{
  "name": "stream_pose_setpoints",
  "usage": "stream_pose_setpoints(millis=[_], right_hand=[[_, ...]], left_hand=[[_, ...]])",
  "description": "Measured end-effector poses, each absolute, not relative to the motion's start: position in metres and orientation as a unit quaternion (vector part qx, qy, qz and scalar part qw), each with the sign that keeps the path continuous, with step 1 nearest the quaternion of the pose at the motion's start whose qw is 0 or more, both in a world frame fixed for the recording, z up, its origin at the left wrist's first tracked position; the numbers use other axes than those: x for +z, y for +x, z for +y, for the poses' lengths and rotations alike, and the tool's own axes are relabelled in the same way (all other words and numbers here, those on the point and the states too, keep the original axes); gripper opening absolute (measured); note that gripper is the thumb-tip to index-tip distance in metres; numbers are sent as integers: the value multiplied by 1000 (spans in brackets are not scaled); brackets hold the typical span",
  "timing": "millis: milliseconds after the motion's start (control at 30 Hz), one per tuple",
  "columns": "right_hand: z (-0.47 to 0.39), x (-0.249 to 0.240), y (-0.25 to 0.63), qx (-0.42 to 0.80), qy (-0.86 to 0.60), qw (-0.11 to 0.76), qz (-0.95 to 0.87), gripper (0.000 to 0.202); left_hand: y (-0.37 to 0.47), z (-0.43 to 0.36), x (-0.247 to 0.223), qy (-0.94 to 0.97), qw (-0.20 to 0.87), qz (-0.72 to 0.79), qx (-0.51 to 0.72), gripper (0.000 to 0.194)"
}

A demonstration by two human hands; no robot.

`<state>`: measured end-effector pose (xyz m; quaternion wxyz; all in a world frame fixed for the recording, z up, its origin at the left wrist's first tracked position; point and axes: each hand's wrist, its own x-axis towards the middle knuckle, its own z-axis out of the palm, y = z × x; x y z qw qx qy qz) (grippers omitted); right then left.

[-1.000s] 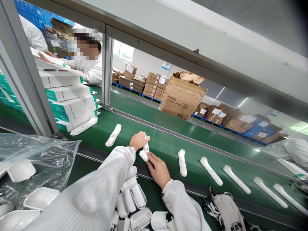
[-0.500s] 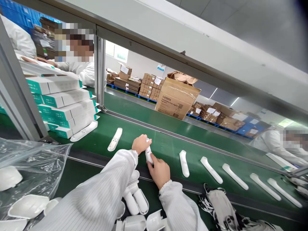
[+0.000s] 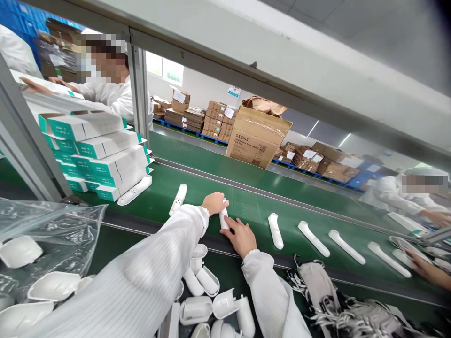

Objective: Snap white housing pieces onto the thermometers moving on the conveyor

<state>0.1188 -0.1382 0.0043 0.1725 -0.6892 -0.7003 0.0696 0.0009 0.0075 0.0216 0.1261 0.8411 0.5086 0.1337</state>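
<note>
Head view: left hand [image 3: 214,203] closed on upper end of white device [image 3: 223,219], over green belt [image 3: 246,201] — right hand [image 3: 243,237] half-open at lower end, grip unclear. White covers [image 3: 207,280] nearer, handheld row [image 3: 313,239] rightward — stacked boxes [image 3: 121,162] left.

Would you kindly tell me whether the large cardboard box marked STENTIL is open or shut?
Open: crumpled brown material rises above the top edge of the cardboard box.

Held device [image 3: 223,219]: top covered by the left hand [image 3: 213,203]
Second device [image 3: 179,195]: near tip behind the left sleeve [image 3: 151,258]
Bag [image 3: 84,217]: cut off at left
Carton [image 3: 260,129]: small print unreadable
</note>
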Motion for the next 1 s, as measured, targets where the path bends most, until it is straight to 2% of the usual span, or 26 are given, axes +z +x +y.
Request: stream_pose_setpoints(millis=[67, 133, 200, 267, 367, 533, 667, 800, 1000], right_hand=[[-144, 8, 114, 23, -694, 203, -691, 45], [-151, 15, 102, 7, -659, 258, -707, 33], [-158, 22, 85, 62, -586, 307, -747, 23], [-164, 26, 67, 134, -525, 318, -778, 15], [-167, 24, 50, 183, -506, 305, -786, 6], [-147, 9, 62, 288, -519, 408, -693, 18], [-119, 4, 65, 228, -584, 469, -622, 33], [-105, 2, 50, 144, -576, 446, -670, 40], [-112, -4, 43, 85, -525, 302, -791, 44]], left_hand=[[-10, 7, 34, 866, 111, 472, 119, 37], [-32, 10, 44, 879, 63, 446, 154, 38], [-62, 16, 47, 864, 3, 457, 212, 39], [-94, 25, 44, 837, -25, 494, 235, 38], [-127, 34, 28, 809, 15, 547, 214, 34], [-125, 36, 10, 772, 112, 580, 236, 26], [-109, 33, 12, 753, 144, 598, 231, 24], [-100, 30, 11, 746, 138, 607, 239, 21], [-85, 27, 6, 731, 135, 623, 244, 21]])
